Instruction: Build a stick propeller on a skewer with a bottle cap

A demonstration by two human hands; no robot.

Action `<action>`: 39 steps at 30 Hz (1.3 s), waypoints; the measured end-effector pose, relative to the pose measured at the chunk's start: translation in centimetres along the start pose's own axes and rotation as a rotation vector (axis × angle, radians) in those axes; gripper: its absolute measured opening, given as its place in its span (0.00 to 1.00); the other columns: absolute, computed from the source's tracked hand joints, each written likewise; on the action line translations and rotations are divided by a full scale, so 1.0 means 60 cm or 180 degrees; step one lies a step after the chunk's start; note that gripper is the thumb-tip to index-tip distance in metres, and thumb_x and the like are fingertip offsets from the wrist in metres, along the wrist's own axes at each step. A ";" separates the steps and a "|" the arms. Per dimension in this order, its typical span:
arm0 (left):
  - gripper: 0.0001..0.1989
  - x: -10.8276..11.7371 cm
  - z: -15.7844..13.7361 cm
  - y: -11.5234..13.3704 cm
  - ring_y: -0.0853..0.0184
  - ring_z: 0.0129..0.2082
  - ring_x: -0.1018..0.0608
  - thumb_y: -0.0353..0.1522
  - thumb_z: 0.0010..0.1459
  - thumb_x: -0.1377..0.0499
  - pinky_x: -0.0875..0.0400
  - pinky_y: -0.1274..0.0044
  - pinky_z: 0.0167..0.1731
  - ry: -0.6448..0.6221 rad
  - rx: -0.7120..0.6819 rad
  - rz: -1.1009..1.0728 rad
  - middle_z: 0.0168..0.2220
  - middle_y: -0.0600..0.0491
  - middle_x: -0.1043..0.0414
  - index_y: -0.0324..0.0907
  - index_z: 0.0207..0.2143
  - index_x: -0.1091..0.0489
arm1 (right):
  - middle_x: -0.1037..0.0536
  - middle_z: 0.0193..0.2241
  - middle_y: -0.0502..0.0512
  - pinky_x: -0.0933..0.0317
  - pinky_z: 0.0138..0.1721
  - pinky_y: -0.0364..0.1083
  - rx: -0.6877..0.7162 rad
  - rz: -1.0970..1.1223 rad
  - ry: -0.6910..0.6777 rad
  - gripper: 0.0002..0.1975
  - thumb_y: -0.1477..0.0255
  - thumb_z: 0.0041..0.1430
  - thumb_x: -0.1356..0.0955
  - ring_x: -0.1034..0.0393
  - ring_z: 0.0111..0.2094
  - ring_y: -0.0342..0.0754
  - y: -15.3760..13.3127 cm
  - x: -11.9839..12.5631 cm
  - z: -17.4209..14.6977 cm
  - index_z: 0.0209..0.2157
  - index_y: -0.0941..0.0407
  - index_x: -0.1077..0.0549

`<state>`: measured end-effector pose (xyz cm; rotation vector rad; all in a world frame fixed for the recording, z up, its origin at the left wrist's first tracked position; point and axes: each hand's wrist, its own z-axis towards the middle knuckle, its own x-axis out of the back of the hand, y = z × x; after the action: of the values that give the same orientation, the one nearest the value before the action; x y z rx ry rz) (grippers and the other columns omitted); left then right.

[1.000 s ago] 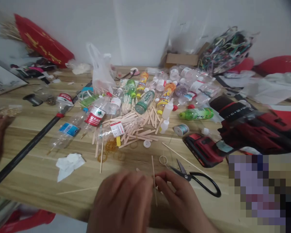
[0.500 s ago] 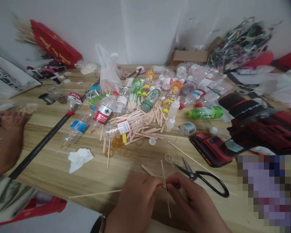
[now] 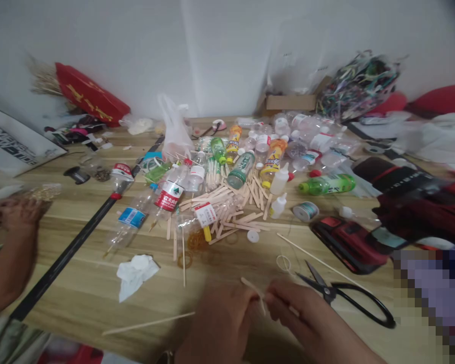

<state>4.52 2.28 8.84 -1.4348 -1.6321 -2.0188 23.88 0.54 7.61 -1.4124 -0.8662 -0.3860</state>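
Bottles [image 3: 169, 194] crowd a wooden table [image 3: 79, 283] before a wall [image 3: 136, 45]; left fingers [image 3: 247, 302] pinch a stick [image 3: 251, 284]; right fingers [image 3: 284, 294] press together.

A red and black drill [image 3: 413, 210] is seen at the right. A cardboard box [image 3: 290, 102] is set near the wall [image 3: 227, 55], beside a bundle of coloured strips [image 3: 360, 86]. A gold-lettered red bag [image 3: 93, 96] is propped at left.

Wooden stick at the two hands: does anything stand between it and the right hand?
Nothing visible does. The wooden stick is at the fingertips of the left hand, with the right hand close beside it; the scissors lie farther right.
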 end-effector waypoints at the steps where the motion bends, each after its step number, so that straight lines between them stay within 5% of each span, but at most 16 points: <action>1: 0.12 0.003 -0.001 -0.007 0.61 0.36 0.20 0.27 0.64 0.49 0.31 0.74 0.35 0.0068 0.0026 -0.0030 0.36 0.53 0.21 0.46 0.40 0.26 | 0.26 0.21 0.49 0.39 0.26 0.41 0.0012 -0.0189 0.0039 0.20 0.67 0.70 0.44 0.29 0.24 0.44 0.007 0.006 0.018 0.25 0.53 0.34; 3: 0.13 0.007 -0.002 -0.020 0.62 0.36 0.21 0.27 0.64 0.50 0.32 0.74 0.35 0.0158 0.0093 -0.0056 0.36 0.53 0.21 0.46 0.40 0.26 | 0.25 0.25 0.54 0.36 0.31 0.46 -0.0103 -0.0682 0.0344 0.17 0.66 0.68 0.42 0.28 0.28 0.49 0.024 0.014 0.057 0.28 0.54 0.30; 5: 0.13 0.009 -0.001 -0.030 0.63 0.35 0.21 0.27 0.64 0.50 0.32 0.75 0.34 0.0158 0.0120 -0.0058 0.35 0.53 0.21 0.45 0.39 0.26 | 0.24 0.41 0.64 0.35 0.42 0.54 -0.0152 -0.0851 0.0509 0.11 0.70 0.65 0.39 0.28 0.42 0.58 0.043 0.015 0.097 0.42 0.57 0.27; 8: 0.12 0.008 0.003 -0.039 0.63 0.34 0.21 0.28 0.64 0.49 0.33 0.75 0.33 0.0133 0.0082 -0.0005 0.34 0.53 0.21 0.44 0.38 0.26 | 0.28 0.48 0.67 0.37 0.49 0.55 -0.0143 -0.0945 0.0513 0.22 0.76 0.59 0.35 0.30 0.49 0.60 0.064 0.003 0.140 0.56 0.60 0.33; 15: 0.11 0.006 0.014 -0.042 0.63 0.31 0.22 0.27 0.63 0.48 0.34 0.76 0.31 0.0167 0.0053 0.0212 0.31 0.53 0.22 0.44 0.36 0.26 | 0.27 0.40 0.62 0.35 0.43 0.49 -0.0105 -0.0958 0.0379 0.15 0.83 0.57 0.37 0.27 0.39 0.52 0.080 -0.011 0.163 0.43 0.60 0.25; 27: 0.12 0.014 0.011 -0.036 0.64 0.35 0.22 0.28 0.66 0.51 0.31 0.75 0.34 0.0337 -0.0009 -0.0074 0.35 0.53 0.22 0.45 0.38 0.28 | 0.28 0.32 0.55 0.33 0.33 0.46 0.0104 -0.0205 0.0818 0.10 0.77 0.56 0.36 0.30 0.33 0.49 0.021 0.019 0.066 0.40 0.54 0.28; 39: 0.09 0.017 -0.004 -0.008 0.64 0.33 0.23 0.28 0.65 0.49 0.32 0.74 0.33 0.0505 -0.0314 -0.0094 0.33 0.54 0.23 0.44 0.38 0.29 | 0.23 0.38 0.54 0.33 0.35 0.43 -0.0072 0.0214 0.1299 0.17 0.76 0.56 0.33 0.28 0.34 0.46 -0.010 0.000 -0.019 0.47 0.52 0.32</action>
<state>3.55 2.69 9.34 -1.2506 -1.5177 -2.1954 23.78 -0.65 8.07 -1.3173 -0.4820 -0.6087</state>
